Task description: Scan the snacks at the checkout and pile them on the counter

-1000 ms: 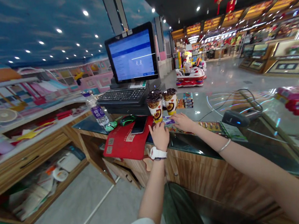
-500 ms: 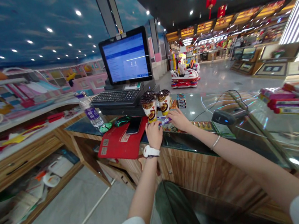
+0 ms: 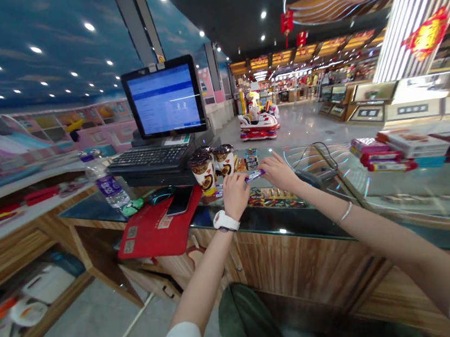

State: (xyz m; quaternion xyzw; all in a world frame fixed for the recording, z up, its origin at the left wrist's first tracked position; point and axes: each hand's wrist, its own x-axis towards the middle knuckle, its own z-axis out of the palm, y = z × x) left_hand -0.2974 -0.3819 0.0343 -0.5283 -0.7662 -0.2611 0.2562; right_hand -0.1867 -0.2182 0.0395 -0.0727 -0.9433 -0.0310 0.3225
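Observation:
Between my two hands is a slim purple-and-white wrapped stick (image 3: 255, 175), lifted slightly over the counter's near edge. My left hand (image 3: 236, 193), wearing a white watch, pinches its left end. The fingertips of my right hand (image 3: 279, 174) are closed on the right end. Behind my left hand stand several brown-lidded snack cups (image 3: 203, 174) with white-and-brown printing. Another purple stick (image 3: 218, 191) shows in part on the glass beside the left hand. Small stacked packets (image 3: 251, 158) sit just beyond the stick. Colourful packs (image 3: 275, 198) lie under my right hand.
A red mat (image 3: 151, 237) with a phone (image 3: 180, 200) lies at the left. Behind it are a mouse (image 3: 160, 195), a water bottle (image 3: 107, 184), a keyboard (image 3: 152, 158) and a monitor (image 3: 164, 99). A black scanner (image 3: 310, 179) and boxed goods (image 3: 416, 143) are at the right.
The view has turned right, so the counter things appear further left. My hands have moved right, away from the cups, with the purple stick raised between them.

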